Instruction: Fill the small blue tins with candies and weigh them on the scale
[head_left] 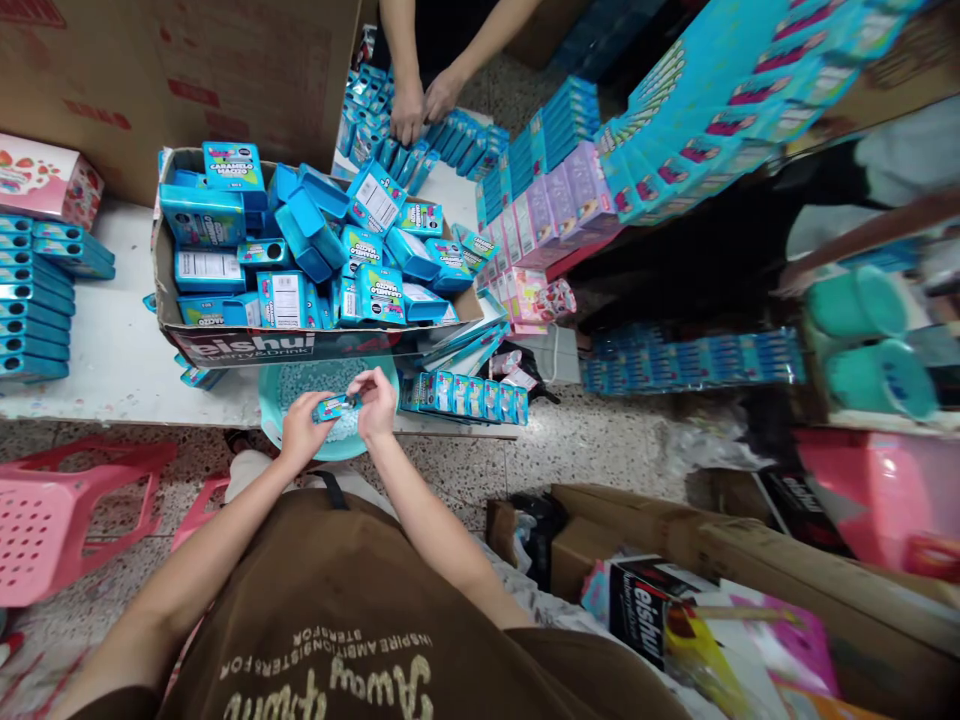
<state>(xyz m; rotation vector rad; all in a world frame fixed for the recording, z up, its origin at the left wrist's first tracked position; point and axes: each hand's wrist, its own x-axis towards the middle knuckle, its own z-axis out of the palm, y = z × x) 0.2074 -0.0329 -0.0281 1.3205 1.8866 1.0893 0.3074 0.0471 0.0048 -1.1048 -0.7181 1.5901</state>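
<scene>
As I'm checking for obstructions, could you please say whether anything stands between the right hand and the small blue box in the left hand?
Nothing visible does: the right hand is at the end of the small blue box, over the turquoise basin.

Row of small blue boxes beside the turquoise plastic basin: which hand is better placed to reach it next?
Probably the right hand: it is nearer the row, while the left hand, farther off, grips a small blue box.

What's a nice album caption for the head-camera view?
Over a turquoise basin, the left hand holds a small blue box, the right hand at its end, near a heaped carton.
</scene>
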